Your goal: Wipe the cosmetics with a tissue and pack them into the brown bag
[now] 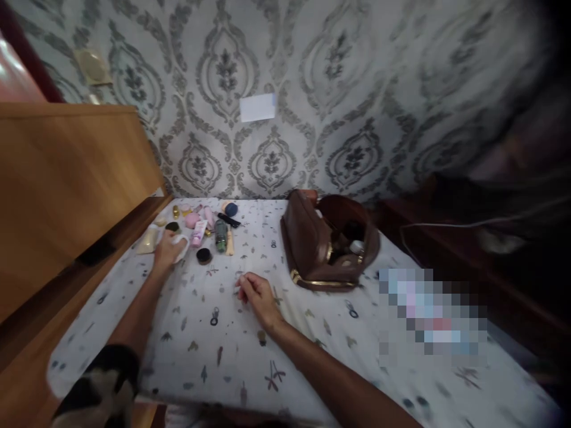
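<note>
My left hand [165, 249] is at the far left among small cosmetics, its fingers on a white item [179, 248] that looks like a cloth or tissue. Around it are a beige pouch-like item [148, 240], a dark round lid [172, 226], a pink and white tube [198, 233], a green bottle [220, 235], a beige tube [229, 240] and a black round jar [204, 256]. My right hand [259, 297] hovers over or rests on the middle of the patterned cloth, fingers curled together; anything between them is too small to name.
An open brown handbag [307, 238] with things inside stands right of centre on the cloth-covered table [200, 356]. A pixelated patch [432, 315] covers something at the right. A wooden panel [75, 196] borders the left, with a patterned wall [285, 71] behind.
</note>
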Demonstrator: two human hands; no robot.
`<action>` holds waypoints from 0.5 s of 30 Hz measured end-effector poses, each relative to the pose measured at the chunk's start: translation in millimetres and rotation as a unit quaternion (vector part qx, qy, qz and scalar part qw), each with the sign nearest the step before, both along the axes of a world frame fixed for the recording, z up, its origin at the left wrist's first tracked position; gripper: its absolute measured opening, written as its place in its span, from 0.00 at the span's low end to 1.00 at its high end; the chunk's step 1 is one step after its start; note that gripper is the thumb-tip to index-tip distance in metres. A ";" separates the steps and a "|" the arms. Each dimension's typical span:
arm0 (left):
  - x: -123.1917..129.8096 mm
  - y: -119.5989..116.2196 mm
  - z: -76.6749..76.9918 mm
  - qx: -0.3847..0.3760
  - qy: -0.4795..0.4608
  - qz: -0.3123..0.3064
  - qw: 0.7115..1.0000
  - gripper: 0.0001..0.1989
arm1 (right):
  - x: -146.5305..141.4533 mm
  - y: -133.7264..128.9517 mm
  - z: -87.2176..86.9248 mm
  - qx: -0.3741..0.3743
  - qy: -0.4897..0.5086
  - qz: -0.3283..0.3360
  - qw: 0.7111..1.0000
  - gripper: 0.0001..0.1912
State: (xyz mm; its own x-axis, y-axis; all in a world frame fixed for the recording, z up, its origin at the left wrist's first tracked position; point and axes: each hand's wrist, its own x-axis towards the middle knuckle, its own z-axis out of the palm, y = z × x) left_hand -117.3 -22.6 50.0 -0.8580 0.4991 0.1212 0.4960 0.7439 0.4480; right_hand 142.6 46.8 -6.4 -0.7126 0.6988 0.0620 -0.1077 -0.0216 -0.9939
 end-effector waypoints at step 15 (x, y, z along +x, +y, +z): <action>154.4 9.3 -26.3 0.112 0.033 -0.442 0.889 0.19 | 39.7 21.6 14.6 -0.209 0.063 0.033 0.975 0.31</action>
State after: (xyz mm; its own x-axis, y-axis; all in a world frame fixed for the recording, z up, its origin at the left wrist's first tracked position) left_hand 37.1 -13.4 23.7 -0.1295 0.9320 0.3384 0.8736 -0.0542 0.4836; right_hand 182.3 68.4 8.2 -0.7625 0.6341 -0.1289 -0.2121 -0.4332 -0.8760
